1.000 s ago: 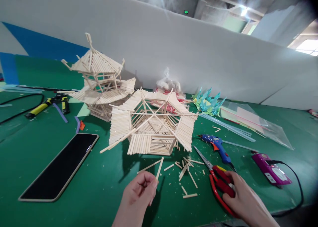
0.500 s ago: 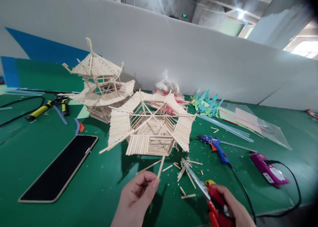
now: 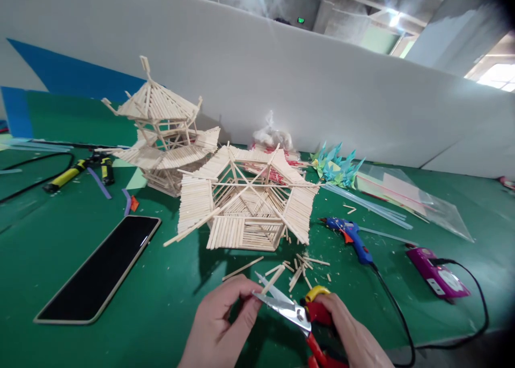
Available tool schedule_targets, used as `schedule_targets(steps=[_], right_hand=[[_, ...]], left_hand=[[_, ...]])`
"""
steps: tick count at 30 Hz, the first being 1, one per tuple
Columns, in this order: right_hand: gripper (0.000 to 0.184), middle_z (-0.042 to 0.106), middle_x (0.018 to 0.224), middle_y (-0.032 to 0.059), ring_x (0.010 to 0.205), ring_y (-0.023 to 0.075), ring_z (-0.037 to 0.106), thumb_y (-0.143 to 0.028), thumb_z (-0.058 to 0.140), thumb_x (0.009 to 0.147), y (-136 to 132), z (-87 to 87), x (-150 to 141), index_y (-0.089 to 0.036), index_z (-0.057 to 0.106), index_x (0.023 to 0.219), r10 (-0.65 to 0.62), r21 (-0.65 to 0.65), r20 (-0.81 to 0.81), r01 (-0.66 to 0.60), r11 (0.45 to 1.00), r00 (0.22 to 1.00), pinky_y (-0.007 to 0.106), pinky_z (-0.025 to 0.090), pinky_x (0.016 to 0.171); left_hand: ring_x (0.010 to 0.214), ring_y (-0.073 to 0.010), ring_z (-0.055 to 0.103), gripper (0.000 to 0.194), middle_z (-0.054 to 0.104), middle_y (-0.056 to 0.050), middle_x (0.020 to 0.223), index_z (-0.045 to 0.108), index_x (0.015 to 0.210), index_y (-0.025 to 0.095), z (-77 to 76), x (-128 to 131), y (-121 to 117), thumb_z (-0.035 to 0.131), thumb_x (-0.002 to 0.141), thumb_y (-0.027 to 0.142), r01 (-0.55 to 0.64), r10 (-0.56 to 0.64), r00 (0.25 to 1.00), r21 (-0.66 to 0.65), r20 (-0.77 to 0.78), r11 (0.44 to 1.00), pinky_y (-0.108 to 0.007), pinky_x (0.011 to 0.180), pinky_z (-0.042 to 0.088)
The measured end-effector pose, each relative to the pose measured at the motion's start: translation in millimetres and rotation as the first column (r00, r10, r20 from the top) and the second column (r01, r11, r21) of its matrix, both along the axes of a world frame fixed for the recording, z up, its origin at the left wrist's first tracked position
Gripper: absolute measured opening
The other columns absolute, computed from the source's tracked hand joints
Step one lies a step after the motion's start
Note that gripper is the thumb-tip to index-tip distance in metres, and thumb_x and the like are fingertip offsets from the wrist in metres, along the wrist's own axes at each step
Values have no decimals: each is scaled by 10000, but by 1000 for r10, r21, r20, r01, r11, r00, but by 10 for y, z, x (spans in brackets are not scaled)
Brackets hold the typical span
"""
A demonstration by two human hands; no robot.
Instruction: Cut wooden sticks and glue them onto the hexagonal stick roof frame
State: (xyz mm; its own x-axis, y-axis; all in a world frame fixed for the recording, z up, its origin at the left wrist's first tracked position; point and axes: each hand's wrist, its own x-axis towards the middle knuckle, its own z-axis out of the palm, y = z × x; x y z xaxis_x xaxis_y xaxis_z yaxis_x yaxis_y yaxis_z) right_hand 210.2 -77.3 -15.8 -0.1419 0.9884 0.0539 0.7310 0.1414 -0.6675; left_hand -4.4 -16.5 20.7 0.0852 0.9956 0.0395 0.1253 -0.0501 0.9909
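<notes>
Between thumb and fingers, my left hand [image 3: 227,317] pinches a short wooden stick [image 3: 274,278] that slants up and away. My right hand [image 3: 348,325] grips red-handled scissors [image 3: 295,313] with a yellow part near the thumb. Their blades are spread, with the stick between them close to my left fingertips. Just beyond my hands stands a stick-built pavilion model [image 3: 229,233], its lower roof partly covered and its top a bare frame of crossing sticks. Cut stick pieces [image 3: 300,274] lie scattered between the model and the scissors.
A taller stick pagoda [image 3: 159,110] stands behind left. On the left lie a phone [image 3: 100,271] and yellow-black pliers [image 3: 66,177]. A blue glue gun [image 3: 350,234] and a purple power socket [image 3: 436,271] with cords are on the right. A grey partition [image 3: 322,83] rises behind.
The scissors have swung left to my left hand, and their blades have spread around the stick. My left hand has tilted the stick further to the right.
</notes>
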Motion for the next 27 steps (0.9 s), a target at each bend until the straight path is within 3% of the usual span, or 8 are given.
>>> schedule_targets(steps=[5,10,16,22,27], right_hand=[[612,600,1090,118,945,310,588,-287,671,593,71,142,-61,-250,441,1159,31,-89,4,-30,996,1000,386,493,762],[566,625,1010,92,875,275,614,-252,666,557,128,256,-89,-231,495,1096,28,-118,-14,-30,993,1000,340,504,740],[457,640,877,43,710,207,627,-293,639,575,146,291,-85,-240,518,1012,44,-167,-51,-52,985,998,286,519,625],[499,654,847,54,705,203,622,-297,636,571,130,251,-76,-215,484,1038,49,-206,-55,-59,977,997,290,502,649],[470,658,728,13,600,170,609,-346,654,552,91,209,-104,-225,478,971,-40,-335,-89,7,942,995,240,497,563]], left_hand=[[608,-179,614,173,669,-4,661,664,684,258,-56,-73,27,561,702,120,81,-68,993,128,-99,988,-228,548,453],[685,-193,633,207,684,-13,709,660,745,272,-114,-117,65,554,718,97,165,-126,974,213,-188,963,-239,600,466],[629,-196,615,173,649,-33,683,659,736,253,-126,-111,68,542,734,125,211,-173,965,192,-198,958,-264,551,462],[603,-190,588,145,620,-31,628,654,703,225,-82,-111,86,546,740,137,260,-225,952,166,-207,951,-285,576,454],[597,-187,593,155,635,-34,628,668,696,220,-32,-121,89,550,735,129,293,-264,946,142,-191,946,-280,577,450]])
